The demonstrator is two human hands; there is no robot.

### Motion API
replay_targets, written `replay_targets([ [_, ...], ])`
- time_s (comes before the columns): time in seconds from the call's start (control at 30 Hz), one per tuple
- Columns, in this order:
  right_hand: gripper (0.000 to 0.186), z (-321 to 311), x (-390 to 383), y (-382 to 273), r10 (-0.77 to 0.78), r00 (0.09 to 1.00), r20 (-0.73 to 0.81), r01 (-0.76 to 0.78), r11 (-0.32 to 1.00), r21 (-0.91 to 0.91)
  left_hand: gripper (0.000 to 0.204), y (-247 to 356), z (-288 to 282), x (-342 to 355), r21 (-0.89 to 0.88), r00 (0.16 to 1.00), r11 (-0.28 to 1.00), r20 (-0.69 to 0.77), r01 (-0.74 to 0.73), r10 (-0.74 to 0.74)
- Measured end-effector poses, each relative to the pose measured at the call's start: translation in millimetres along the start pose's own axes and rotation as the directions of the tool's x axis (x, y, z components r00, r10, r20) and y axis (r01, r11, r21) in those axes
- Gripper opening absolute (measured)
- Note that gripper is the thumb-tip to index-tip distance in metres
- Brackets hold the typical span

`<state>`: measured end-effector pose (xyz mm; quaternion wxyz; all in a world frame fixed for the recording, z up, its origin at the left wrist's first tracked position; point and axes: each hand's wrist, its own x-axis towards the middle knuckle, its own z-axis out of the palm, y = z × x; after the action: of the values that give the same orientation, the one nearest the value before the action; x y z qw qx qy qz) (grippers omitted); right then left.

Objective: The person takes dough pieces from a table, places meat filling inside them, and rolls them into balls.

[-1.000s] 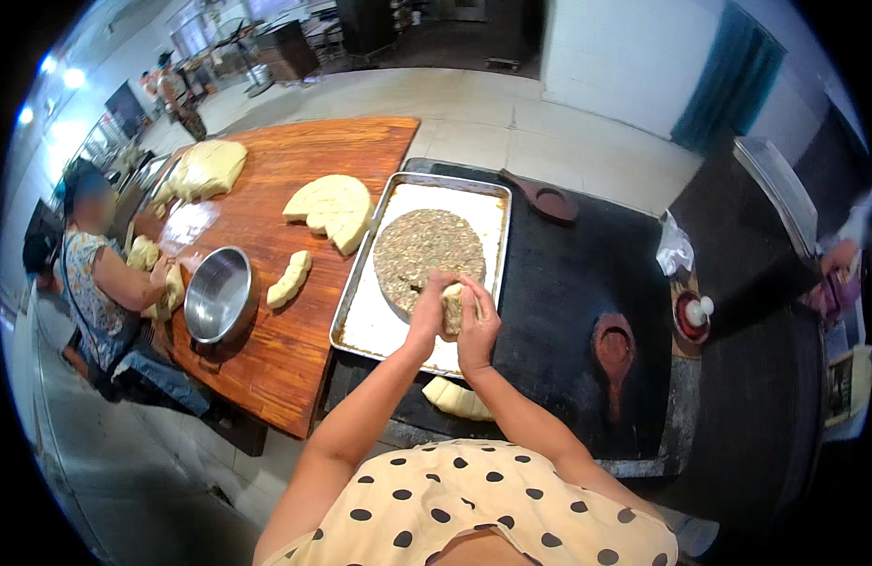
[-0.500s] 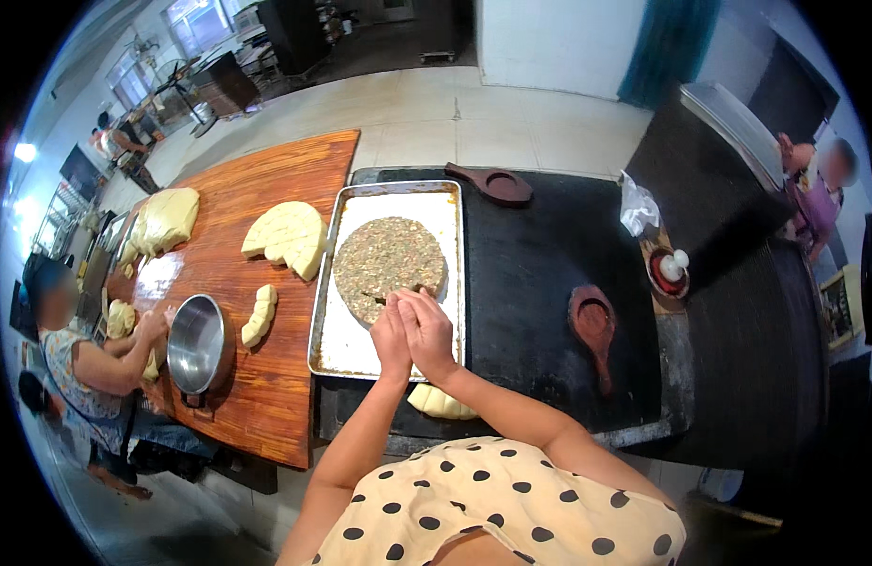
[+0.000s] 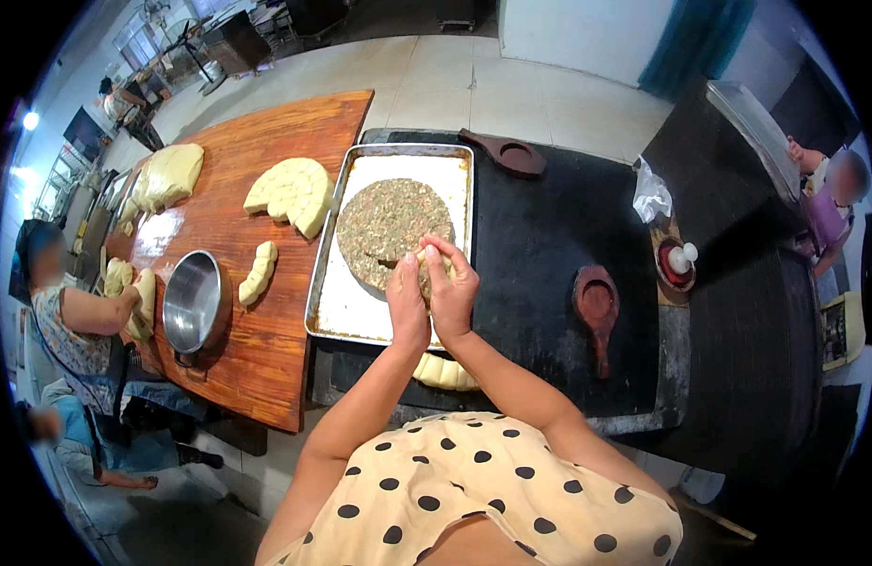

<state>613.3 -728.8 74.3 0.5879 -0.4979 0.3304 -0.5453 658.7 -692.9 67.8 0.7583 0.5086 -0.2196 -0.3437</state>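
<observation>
Looks like bakery workrm: dough [image 3: 172, 177] on wooden tbl [image 3: 285, 349], speckled mix [image 3: 393, 222] on tray [image 3: 351, 316], wooden moulds [image 3: 598, 309] nearby.

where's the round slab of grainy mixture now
In the head view, just left of centre, the round slab lies in the baking tray, beside the left hand and right hand.

I see a tray [image 3: 349, 307] in the middle of the frame, a slab [image 3: 390, 219] on it and dough pieces [image 3: 445, 373] just below. On the table [image 3: 290, 349] at left sit a bowl [image 3: 192, 304], a dough strip [image 3: 258, 274] and a dough cake [image 3: 294, 191]. Two paddles [image 3: 599, 309] lie on the bench [image 3: 532, 274] at right, one higher up.
</observation>
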Motion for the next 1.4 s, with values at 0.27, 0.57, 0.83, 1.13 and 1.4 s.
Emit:
replay_targets([
  [0.27,0.041,-14.4,5.7,-9.4,-0.041,0.987,0.157,0.04,0.999,0.01,0.043,15.5,-10.0,11.3,0.156,0.987,0.978,0.06,0.135,-0.146],
  [0.57,0.058,-18.7,20.5,-5.9,0.167,0.986,0.005,-0.164,0.959,0.232,0.058,4.9,0.0,3.3,-0.386,0.912,0.841,0.308,0.379,-0.27],
  [0.83,0.021,-13.4,16.2,-0.7,-0.237,0.968,0.083,0.251,0.921,-0.297,0.036,-11.0,8.9,4.6,0.028,0.999,1.0,0.033,0.007,-0.008],
  [1.13,0.104,-63.7,20.3,-19.0,-0.167,0.705,0.689,0.566,0.718,-0.405,0.044,54.7,-22.1,42.6,0.304,0.788,0.856,0.345,0.419,-0.509],
  [1.4,0.11,-68.1,13.4,-10.8,-0.33,0.804,0.495,0.561,0.699,-0.443,0.047,25.4,3.3,8.1,-0.203,0.887,0.894,0.331,0.4,-0.322],
])
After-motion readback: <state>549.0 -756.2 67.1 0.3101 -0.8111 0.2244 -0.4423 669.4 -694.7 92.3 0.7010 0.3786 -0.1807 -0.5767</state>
